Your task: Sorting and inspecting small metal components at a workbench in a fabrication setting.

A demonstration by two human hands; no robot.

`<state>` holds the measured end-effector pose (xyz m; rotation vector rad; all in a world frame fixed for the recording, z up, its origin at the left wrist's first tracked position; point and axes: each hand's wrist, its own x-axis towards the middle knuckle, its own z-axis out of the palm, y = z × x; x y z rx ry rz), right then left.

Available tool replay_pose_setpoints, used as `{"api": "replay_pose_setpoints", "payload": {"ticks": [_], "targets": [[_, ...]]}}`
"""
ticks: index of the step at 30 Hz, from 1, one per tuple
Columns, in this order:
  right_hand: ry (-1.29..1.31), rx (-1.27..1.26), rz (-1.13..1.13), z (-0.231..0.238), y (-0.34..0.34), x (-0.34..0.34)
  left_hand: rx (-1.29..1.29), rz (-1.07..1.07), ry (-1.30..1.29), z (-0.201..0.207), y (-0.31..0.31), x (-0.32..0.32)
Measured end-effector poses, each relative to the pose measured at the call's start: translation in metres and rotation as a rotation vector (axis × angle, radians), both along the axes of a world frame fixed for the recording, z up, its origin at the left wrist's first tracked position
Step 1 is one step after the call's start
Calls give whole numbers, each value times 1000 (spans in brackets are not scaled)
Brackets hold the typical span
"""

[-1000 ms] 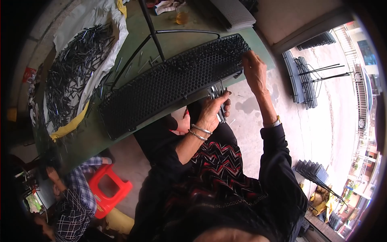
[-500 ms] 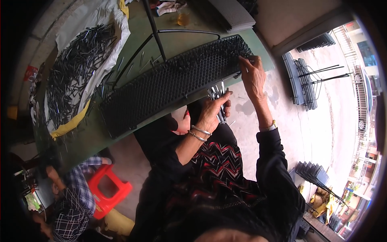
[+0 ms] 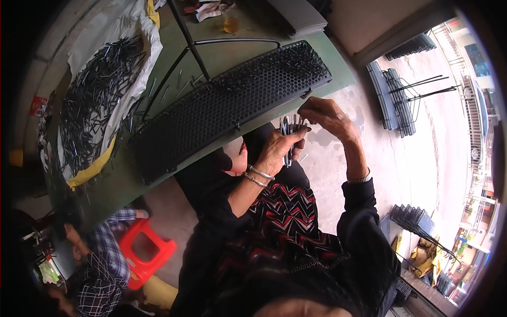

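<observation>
My left hand (image 3: 275,150) is closed round a bundle of thin metal rods (image 3: 285,126), which stand upright out of the fist just off the table's near edge. Beside their upper tips, my right hand (image 3: 328,117) has its fingers pinched together; what lies between them, if anything, is too small to make out. A long black perforated panel (image 3: 211,108) full of small round holes lies slantwise on the green table in front of me. Many of the holes toward its right end look filled with dark pieces.
Left on the green table (image 3: 346,79), a white sack (image 3: 153,58) lies open with a heap of loose rods (image 3: 100,90). A black bar frame (image 3: 186,31) stands behind the panel, near a glass of amber liquid (image 3: 230,24). A person in checked clothes (image 3: 97,285) sits by a red stool (image 3: 142,253).
My right hand has come away from the panel's right end, down toward the rods in my left hand. My left hand still grips the bundle.
</observation>
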<state>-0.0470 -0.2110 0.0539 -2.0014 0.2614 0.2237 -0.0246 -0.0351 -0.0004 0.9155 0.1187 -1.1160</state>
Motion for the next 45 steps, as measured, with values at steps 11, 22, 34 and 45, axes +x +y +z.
{"api": "replay_pose_setpoints", "payload": {"ticks": [11, 22, 34, 45], "targets": [[-223, 70, -148, 2, -16, 4, 30, -33, -24, -2, -5, 15], [-495, -274, -489, -16, -35, 28, -19, 25, 119, -17, -14, 29], [-556, -464, -297, -23, -48, 49, -54, 5, 181, -12, -11, 17], [-562, -556, -81, -29, -54, 46, -65, 14, 180, -14, -7, 13]]}}
